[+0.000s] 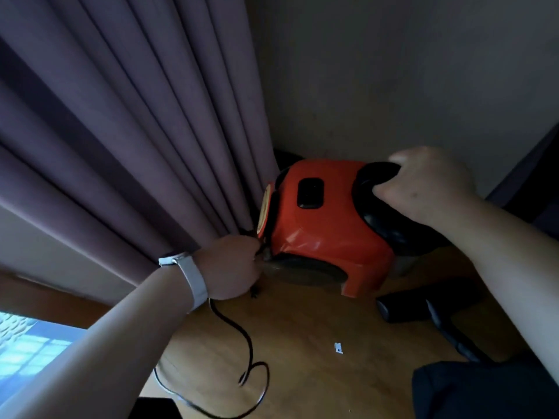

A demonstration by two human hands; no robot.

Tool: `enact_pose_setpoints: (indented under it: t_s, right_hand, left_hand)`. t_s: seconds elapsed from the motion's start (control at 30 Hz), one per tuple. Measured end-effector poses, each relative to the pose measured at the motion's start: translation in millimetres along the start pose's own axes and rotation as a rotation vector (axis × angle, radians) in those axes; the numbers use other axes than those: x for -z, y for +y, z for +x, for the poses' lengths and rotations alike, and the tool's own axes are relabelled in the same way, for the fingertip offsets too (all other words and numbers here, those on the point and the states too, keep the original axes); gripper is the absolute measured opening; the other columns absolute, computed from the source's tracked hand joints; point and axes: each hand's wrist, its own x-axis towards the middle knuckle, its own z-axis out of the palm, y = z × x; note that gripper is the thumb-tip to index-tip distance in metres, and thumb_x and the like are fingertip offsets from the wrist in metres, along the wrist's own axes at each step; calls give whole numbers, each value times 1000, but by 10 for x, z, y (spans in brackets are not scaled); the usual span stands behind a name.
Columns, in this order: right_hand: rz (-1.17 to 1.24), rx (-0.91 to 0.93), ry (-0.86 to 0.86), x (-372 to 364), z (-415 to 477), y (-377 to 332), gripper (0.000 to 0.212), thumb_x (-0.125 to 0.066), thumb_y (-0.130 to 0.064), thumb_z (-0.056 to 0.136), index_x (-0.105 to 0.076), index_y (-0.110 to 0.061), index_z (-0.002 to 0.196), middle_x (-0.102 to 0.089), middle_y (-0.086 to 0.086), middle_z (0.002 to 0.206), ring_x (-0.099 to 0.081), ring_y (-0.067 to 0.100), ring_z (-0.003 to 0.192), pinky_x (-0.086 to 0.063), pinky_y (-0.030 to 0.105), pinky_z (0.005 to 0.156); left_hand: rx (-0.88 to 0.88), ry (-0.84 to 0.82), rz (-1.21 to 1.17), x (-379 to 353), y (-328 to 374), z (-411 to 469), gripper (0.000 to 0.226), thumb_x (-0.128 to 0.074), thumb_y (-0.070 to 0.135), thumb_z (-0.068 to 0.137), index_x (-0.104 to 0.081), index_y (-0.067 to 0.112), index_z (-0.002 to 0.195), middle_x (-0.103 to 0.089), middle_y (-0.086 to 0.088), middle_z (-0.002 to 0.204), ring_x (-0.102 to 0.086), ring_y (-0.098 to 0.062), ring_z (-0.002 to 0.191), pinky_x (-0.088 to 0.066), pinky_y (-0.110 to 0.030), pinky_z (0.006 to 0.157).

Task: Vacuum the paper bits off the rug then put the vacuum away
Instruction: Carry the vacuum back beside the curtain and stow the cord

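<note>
Your right hand point(429, 186) is gripping the orange vacuum point(320, 225) by its handle, while your left hand point(233, 267), nearer its rear, is pinching the power cord point(239, 328).

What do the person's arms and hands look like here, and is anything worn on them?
Both forearms are bare, with no sleeves or gloves showing. The left hand has a pale watch band around the wrist. The right hand wears nothing visible.

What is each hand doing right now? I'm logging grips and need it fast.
Left hand: closed on the black cord at the side of the vacuum.
Right hand: closed on the vacuum's black handle.
</note>
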Motion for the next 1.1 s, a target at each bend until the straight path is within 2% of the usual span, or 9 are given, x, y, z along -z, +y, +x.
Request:
enact_pose_setpoints:
  t_s: [0.07,0.2,0.33,0.43,0.5,0.6,0.8,0.97,1.1]
  right_hand:
    - [-22,11,0,19,-14,-24,11,-60,-20,65,-54,-11,61,-56,4,58,-54,24,57,-38,28,49]
    - [-58,123,13,39,-76,-95,13,-59,-23,68,-55,-13,61,-56,3,60,-54,26,60,-45,30,52]
    - [-104,285,-27,63,-116,-115,15,-62,-27,71,-60,-16,62,-58,-1,60,-57,27,64,-48,33,58]
    - [-90,465,-53,79,-158,-129,22,-60,-33,69,-55,-18,54,-53,-5,52,-54,24,54,-49,35,54]
    - [-73,589,-71,92,-207,-187,30,-48,-43,66,-45,-20,47,-47,-6,46,-49,21,46,-46,33,47]
    - [-51,643,-61,110,-269,-258,34,-41,-51,62,-42,-21,46,-47,-5,45,-49,23,45,-44,31,46]
    - [-27,508,-58,149,-281,-264,26,-57,-41,63,-60,-16,55,-56,-2,52,-55,25,55,-50,36,56]
    - [-25,327,-21,160,-198,-256,13,-67,-20,64,-60,-10,60,-57,0,56,-54,22,59,-48,33,56]
    - [-7,160,-1,148,-140,-170,13,-65,-18,64,-57,-8,61,-56,3,58,-53,21,58,-43,30,53]
  left_hand:
    - [-128,67,116,89,204,-106,31,-36,27,104,-63,12,106,-65,-4,103,-60,-19,93,-38,-21,70]
    - [-252,173,-62,272,362,-204,22,-50,36,99,-61,26,82,-60,13,76,-55,-4,73,-38,-12,61]
    - [-188,149,-281,428,251,-96,20,-63,33,92,-62,35,72,-61,22,64,-58,9,71,-39,-6,63]
    - [-126,206,-524,485,1,22,8,-78,26,80,-73,22,75,-71,14,70,-63,2,68,-52,-22,72]
    - [-72,244,-665,520,-218,54,24,-88,33,64,-73,16,72,-72,4,69,-63,-6,66,-52,-29,70]
    - [34,169,-753,452,-502,74,50,-88,58,35,-70,21,64,-61,6,53,-53,-3,51,-44,-20,51]
    - [258,30,-1028,3,-795,141,29,-81,34,74,-63,12,76,-53,-15,79,-34,-11,45,-32,-21,41]
    - [335,30,-1221,-216,-738,217,18,-54,21,98,-60,12,84,-39,-7,66,-30,-9,41,-27,-22,42]
    - [323,-77,-1034,-305,-582,214,25,-49,17,101,-59,18,79,-43,-7,67,-37,-13,46,-32,-23,42]
